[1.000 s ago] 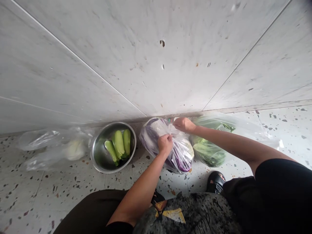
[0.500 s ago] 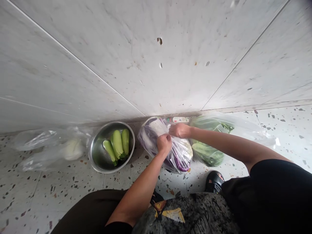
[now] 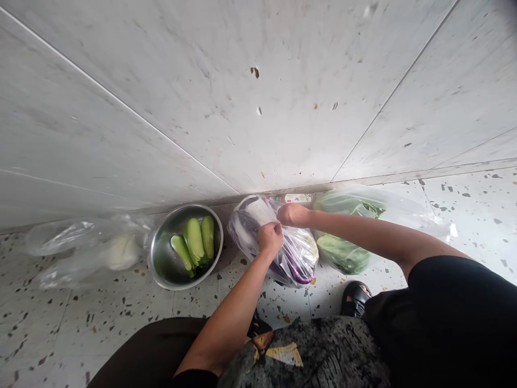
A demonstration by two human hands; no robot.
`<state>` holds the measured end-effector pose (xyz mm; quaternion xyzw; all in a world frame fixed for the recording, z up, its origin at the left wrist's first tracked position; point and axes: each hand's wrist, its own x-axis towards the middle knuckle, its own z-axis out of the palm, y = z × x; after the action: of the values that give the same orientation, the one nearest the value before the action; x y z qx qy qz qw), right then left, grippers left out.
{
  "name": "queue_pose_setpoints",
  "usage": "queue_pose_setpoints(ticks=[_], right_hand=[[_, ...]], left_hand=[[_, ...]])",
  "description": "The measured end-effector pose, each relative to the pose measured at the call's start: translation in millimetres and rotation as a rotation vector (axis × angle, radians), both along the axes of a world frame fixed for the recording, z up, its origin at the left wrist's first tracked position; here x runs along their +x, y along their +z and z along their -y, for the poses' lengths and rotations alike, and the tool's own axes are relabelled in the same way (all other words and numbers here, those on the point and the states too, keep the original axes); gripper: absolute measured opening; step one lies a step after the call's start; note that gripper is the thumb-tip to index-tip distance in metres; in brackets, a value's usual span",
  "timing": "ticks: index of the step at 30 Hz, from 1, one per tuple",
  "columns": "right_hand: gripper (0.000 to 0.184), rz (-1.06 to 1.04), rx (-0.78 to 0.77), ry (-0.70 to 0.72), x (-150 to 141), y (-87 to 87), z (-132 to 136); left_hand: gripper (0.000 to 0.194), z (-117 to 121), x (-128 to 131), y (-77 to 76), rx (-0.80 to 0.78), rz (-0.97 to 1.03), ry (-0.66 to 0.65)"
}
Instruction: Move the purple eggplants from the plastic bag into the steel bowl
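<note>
our right hand (image 3: 293,214) slid in closer to the left hand (image 3: 270,237) | both pinch the eggplant bag (image 3: 299,256) knot | we'd pick it loose gently, no tearing

Clear plastic bag (image 3: 297,257) of purple eggplants, upright on speckled floor against wall, top bunched

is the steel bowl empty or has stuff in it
Not empty: the round steel bowl holds pale green squashes, lying against its right side.
</note>
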<state>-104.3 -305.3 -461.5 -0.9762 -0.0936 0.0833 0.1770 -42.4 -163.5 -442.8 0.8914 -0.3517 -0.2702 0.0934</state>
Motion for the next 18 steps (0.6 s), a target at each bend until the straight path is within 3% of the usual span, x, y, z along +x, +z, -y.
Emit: queue_pose_setpoints(ticks=[2, 8, 10, 13, 15, 18], right_hand=[[0.020, -0.035, 0.046, -0.072, 2, -1.6, 3], [0.020, -0.145, 0.190, -0.532, 1, -2.9, 26], [0.018, -0.102, 0.232, -0.478, -3, -0.5, 30], [0.015, -0.035, 0.270, -0.197, -8, 4.8, 23], [0.020, -0.041, 0.171, -0.050, -8, 7.8, 15], [0.026, -0.058, 0.008, 0.035, -6, 9.7, 7]], left_hand=[[0.030, 0, 0, 0.2, 0.002, 0.002, 0.000], [0.033, -1, 0, -1.9, -0.021, 0.022, 0.000], [0.033, -1, 1, -2.7, -0.017, 0.016, 0.015], [0.030, 0, 0, -2.4, -0.011, 0.000, 0.041], [0.029, 1, -1, -1.4, -0.005, -0.010, 0.046], [0.030, 2, -1, 0.4, 0.012, -0.012, 0.036]])
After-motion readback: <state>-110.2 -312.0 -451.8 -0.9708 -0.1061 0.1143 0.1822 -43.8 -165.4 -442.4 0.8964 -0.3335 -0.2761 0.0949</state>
